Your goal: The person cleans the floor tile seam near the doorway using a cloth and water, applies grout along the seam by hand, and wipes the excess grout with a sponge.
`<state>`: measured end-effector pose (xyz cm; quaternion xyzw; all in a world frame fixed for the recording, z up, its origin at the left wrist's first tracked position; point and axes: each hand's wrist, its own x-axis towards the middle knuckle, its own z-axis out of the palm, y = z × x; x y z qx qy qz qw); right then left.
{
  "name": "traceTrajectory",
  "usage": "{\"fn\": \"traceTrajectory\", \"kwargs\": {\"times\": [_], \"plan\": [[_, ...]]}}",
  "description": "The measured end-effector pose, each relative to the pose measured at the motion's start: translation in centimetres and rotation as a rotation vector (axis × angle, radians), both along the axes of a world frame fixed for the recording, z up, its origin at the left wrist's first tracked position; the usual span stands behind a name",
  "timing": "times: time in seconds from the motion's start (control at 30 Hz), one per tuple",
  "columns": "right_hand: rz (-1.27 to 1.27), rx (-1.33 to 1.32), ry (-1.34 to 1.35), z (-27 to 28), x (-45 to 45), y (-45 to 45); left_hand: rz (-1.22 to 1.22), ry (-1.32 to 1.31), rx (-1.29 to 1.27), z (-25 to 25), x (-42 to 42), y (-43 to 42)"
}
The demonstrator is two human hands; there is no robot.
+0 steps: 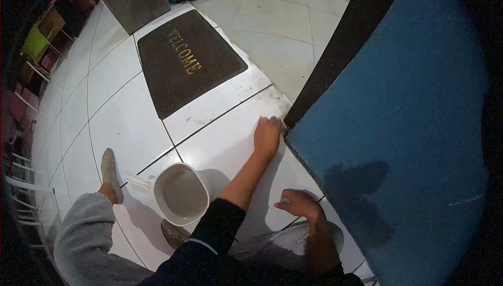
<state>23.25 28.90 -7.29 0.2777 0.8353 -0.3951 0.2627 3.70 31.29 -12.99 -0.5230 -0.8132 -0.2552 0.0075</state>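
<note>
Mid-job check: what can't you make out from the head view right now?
All in the head view:
- Anything under the left hand: its curled fingers hide it.
- The pale bit at the right hand: too small and partly covered to identify.
- The bottom of the white container: the cloudy liquid obscures it.
- The sock-clad foot by the container: partly hidden behind it.
- The chairs at left: dark, blurred, some cut off by the image edge.

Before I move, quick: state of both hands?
Left hand: curled downward; whether it holds anything cannot be told.
Right hand: curled around a small greyish thing, too small to identify.
</note>
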Motion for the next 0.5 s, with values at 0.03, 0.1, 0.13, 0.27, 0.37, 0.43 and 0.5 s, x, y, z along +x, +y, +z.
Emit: {"fn": "traceTrajectory", "kwargs": {"times": [0.03, 0.1, 0.13, 0.27, 0.37, 0.43, 0.5], "plan": [[0.0, 0.0, 0.005, 0.0, -0.1, 0.1, -0.014, 0.054, 0.011, -0.6, 0.8, -1.0], [0.007, -0.041, -0.007, -0.1, -0.2, 0.0, -0.023, 0.089, 0.159, -1.3, 2.0, -2.9], [0.005, -0.044, -0.008, -0.3, -0.2, -0.1, -0.026, 0.088, 0.157, -1.3, 1.9, -2.8], [0.014, -0.031, 0.021, -0.2, 0.1, -0.1, -0.017, 0.116, 0.108, -0.5, 0.3, 0.2], [-0.007, -0.038, 0.011, -0.2, 0.1, 0.1, -0.006, -0.017, 0.001, 0.7, -0.3, 1.7], [-0.006, -0.022, 0.03, -0.2, 0.1, 0.0, -0.019, 0.02, -0.019, 0.0, 0.6, 0.4], [-0.011, -0.006, 0.013, -0.3, 0.0, -0.2, -0.023, 0.084, 0.071, -1.5, 2.2, -2.2]]}}
